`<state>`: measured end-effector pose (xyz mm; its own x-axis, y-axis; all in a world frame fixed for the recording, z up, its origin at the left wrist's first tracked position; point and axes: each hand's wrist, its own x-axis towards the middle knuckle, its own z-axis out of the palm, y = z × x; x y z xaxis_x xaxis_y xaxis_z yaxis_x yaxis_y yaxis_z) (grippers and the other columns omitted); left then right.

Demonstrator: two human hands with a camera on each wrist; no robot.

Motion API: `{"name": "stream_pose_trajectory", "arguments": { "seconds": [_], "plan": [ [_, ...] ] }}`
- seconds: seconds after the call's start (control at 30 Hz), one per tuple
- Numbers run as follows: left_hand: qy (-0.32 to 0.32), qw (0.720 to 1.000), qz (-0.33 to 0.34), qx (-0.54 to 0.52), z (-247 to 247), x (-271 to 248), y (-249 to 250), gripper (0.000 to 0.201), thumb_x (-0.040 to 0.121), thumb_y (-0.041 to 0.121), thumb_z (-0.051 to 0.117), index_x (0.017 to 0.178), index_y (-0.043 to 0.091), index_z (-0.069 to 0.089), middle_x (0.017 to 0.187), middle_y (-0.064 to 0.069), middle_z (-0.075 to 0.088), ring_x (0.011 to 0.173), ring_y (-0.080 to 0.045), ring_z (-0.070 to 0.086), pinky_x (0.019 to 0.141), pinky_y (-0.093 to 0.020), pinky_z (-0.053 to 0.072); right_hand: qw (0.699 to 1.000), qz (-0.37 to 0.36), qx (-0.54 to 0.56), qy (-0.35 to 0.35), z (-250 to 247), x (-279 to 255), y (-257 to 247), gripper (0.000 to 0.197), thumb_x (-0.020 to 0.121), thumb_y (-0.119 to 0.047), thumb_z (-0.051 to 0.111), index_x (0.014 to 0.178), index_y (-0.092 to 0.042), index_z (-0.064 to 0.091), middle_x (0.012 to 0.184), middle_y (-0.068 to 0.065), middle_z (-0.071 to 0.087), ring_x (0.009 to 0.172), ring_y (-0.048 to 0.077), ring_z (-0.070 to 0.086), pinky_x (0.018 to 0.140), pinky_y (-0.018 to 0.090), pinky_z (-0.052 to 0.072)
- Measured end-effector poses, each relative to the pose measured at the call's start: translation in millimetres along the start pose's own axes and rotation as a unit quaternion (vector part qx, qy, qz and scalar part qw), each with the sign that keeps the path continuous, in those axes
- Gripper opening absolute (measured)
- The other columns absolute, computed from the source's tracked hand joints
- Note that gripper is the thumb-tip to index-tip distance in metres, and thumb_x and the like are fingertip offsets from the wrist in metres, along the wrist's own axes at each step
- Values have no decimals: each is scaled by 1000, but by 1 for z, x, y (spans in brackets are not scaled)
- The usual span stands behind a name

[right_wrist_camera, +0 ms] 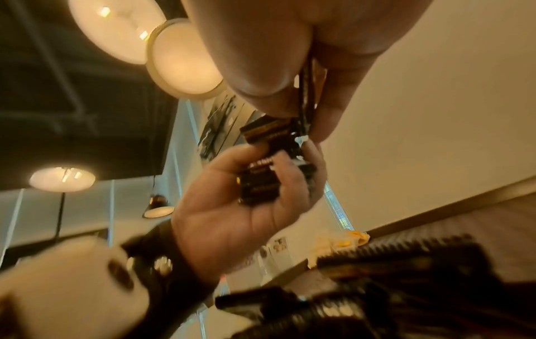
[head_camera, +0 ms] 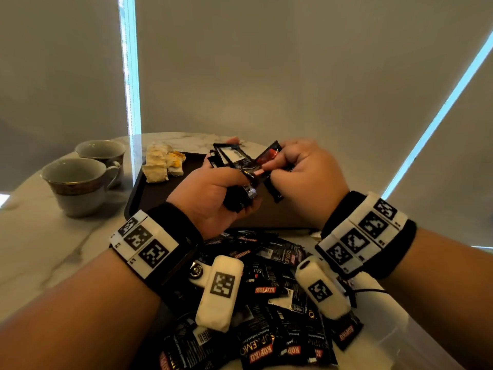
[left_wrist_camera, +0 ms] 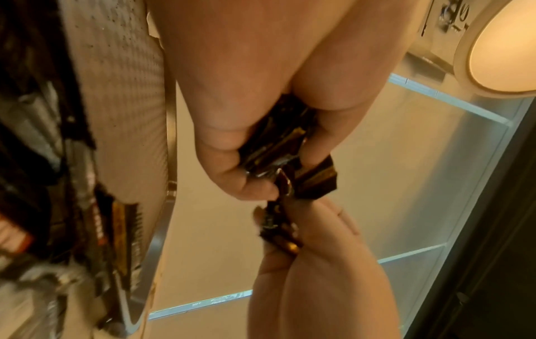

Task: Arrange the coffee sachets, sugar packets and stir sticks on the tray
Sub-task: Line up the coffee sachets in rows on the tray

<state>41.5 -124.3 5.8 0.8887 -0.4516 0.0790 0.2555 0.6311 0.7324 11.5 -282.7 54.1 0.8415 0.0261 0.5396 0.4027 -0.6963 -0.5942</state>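
Mid-frame, above the tray: the left hand gripped a stack of sachets; the right hand pinched one sachet against it. Step, seemingly: gathering sachets. Next the squared stack likely needed setting down on the tray.

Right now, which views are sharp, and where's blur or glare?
Head view: sharp; black coffee sachets in the left hand readable, bright window strips blown out, edges bowed. Left wrist view: hand fairly sharp, sachet pile smeared, warm cast. Right wrist view: round ceiling lamps glare, right hand soft, foreground blurred.
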Motion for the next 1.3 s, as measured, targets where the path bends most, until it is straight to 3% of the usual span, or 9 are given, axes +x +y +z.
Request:
{"name": "stream_pose_trajectory", "arguments": {
  "seconds": [0.1, 0.2, 0.37, 0.6, 0.73, 0.83, 0.97, 1.17, 1.3],
  "plan": [
    [-23, 1000, -4, -1, -5, 0, 3, 82, 73, 0, 58, 151, 12, 38, 113, -18, 61, 82, -25, 69, 64, -39, 55, 998, -24, -39, -49, 1, -3, 2, 23, 76, -2, 68, 71, -24, 75, 85, -13, 61, 79, 0, 56, 65, 12, 41],
    [-57, 998, -2, 4, -1, -2, 3, 49, 76, 9, 63, 125, 17, 62, 106, -14, 66, 87, -28, 69, 70, -41, 55, 997, -4, -32, -63, -2, -2, 3, 26, 76, -2, 67, 76, -27, 76, 86, -12, 66, 81, 4, 60, 73, 24, 50],
    [55, 998, -7, 6, 0, 4, -1, 37, 95, 0, 49, 122, 26, 46, 114, -19, 65, 93, -34, 74, 69, -49, 59, 998, 34, 42, -45, -4, -3, 11, 38, 80, -4, 68, 106, -30, 61, 90, -3, 74, 77, 19, 72, 71, 44, 62],
    [23, 994, -57, 89, 1, 3, -10, 74, 84, 30, 76, 148, 21, 40, 132, -18, 63, 112, -39, 68, 81, -57, 58, 998, 20, 55, -22, -1, -2, 7, 15, 83, -10, 73, 84, -22, 66, 78, -6, 69, 69, 4, 65, 61, 21, 52],
    [-31, 993, -66, 94, -3, 2, -9, 72, 90, 35, 74, 150, 16, 41, 142, -22, 58, 126, -40, 60, 100, -63, 49, 982, 16, 90, -165, 3, -12, -3, 32, 87, -10, 59, 118, -17, 65, 101, -3, 73, 96, 10, 70, 86, 27, 57],
    [-6, 993, -65, 93, -6, 3, -5, 58, 91, 27, 69, 143, 13, 48, 131, -22, 60, 106, -31, 66, 78, -44, 58, 930, 131, 262, -221, -7, -12, -2, 43, 84, -5, 54, 123, -23, 49, 118, 10, 69, 109, 27, 68, 94, 47, 54],
    [62, 996, -43, 50, -3, 1, -2, 24, 93, 18, 47, 116, 20, 54, 110, -13, 56, 82, -24, 65, 59, -33, 53, 976, 91, 57, -189, -46, -15, 11, 26, 86, -17, 59, 107, -31, 60, 115, 3, 68, 108, 23, 65, 95, 47, 54],
    [59, 997, 1, 47, -4, -1, 2, 30, 92, 16, 41, 120, 22, 52, 115, -13, 52, 76, -24, 67, 60, -33, 52, 811, 138, -296, -486, -84, -57, 37, 69, 69, -65, 77, 132, -45, 55, 132, -16, 55, 117, 3, 53, 103, 37, 49],
    [67, 996, 5, 57, -1, -1, -1, 30, 93, 16, 41, 121, 22, 52, 113, -13, 53, 71, -23, 69, 60, -31, 52, 799, 152, -302, -498, -82, -80, 50, 110, 47, -78, 81, 144, -47, 40, 138, -23, 44, 126, 4, 44, 111, 34, 41]
  ]
}}
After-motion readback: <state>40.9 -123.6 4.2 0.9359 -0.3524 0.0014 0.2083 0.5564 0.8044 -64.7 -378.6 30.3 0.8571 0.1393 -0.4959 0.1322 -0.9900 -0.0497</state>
